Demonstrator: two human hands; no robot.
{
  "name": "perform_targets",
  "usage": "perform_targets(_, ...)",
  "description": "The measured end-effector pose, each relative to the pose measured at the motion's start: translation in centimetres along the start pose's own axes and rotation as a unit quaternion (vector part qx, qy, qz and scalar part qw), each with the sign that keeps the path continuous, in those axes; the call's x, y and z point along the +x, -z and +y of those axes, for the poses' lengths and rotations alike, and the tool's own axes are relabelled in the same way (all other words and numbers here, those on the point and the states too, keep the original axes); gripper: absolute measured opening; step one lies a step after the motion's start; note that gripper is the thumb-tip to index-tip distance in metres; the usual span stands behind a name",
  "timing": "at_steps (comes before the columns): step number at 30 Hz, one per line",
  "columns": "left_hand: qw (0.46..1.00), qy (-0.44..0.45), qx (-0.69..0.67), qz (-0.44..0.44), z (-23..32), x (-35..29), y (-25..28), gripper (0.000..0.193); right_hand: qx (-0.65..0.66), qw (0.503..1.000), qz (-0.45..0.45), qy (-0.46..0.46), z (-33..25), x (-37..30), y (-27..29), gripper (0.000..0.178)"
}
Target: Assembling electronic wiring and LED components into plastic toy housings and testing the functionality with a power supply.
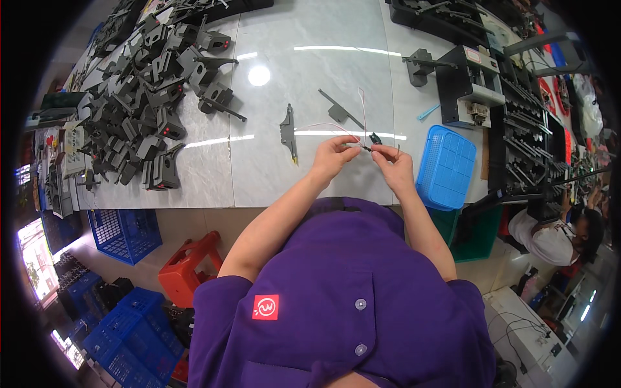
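Close together over the table's front part, my two hands meet at a small dark piece. My left hand is closed in a pinch on a thin red and white wire. My right hand pinches a small dark part, too small to name. Just above the right fingertips shows a small dark green piece. The wire loops up and also runs left toward a grey, narrow bracket-like part with a yellowish tip. A flat grey part with a long arm lies beyond my hands.
A big heap of grey plastic housings covers the table's left. On the right are a blue basket, a light-blue small tool, a black bench device and another grey housing. A red stool stands below. Another person sits at right.
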State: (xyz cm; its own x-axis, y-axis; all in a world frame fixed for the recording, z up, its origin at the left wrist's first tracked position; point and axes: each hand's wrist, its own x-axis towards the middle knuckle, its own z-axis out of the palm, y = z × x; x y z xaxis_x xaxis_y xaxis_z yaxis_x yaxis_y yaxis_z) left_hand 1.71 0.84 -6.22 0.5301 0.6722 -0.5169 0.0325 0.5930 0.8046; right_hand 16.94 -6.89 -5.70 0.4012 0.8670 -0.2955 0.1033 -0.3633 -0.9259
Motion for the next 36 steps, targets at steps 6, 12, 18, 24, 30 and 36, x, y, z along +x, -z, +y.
perform_targets(6, 1.0, -0.006, 0.03, -0.007, 0.1, 0.4, -0.4, 0.023, 0.044, 0.998, -0.013, -0.031, -0.2, -0.1, -0.1, 0.018)
perform_targets(12, 0.999, -0.02, -0.015, -0.023, 0.6, 0.3, 0.0, 0.02, 0.085, 0.996, -0.009, -0.009, -0.7, -0.3, -0.1, 0.02)
perform_targets(18, 0.971, 0.0, -0.239, -0.011, 4.2, -0.4, 0.9, 0.022, 0.147, 0.981, -0.003, -0.128, -2.0, 0.6, 0.8, 0.034)
perform_targets(24, 0.952, 0.01, -0.305, -0.023, 4.6, -0.7, 1.3, 0.023, 0.315, 0.919, -0.127, -0.202, -3.9, 0.5, -0.1, 0.045)
perform_targets(30, 0.938, 0.019, -0.343, -0.044, 4.1, -0.8, 1.8, 0.02, 0.195, 0.962, -0.134, -0.134, -3.8, 0.5, -0.9, 0.032)
perform_targets(36, 0.945, 0.011, -0.326, -0.009, 5.2, -1.2, 2.3, 0.017, 0.186, 0.964, -0.114, -0.149, -5.1, 0.4, -0.3, 0.024)
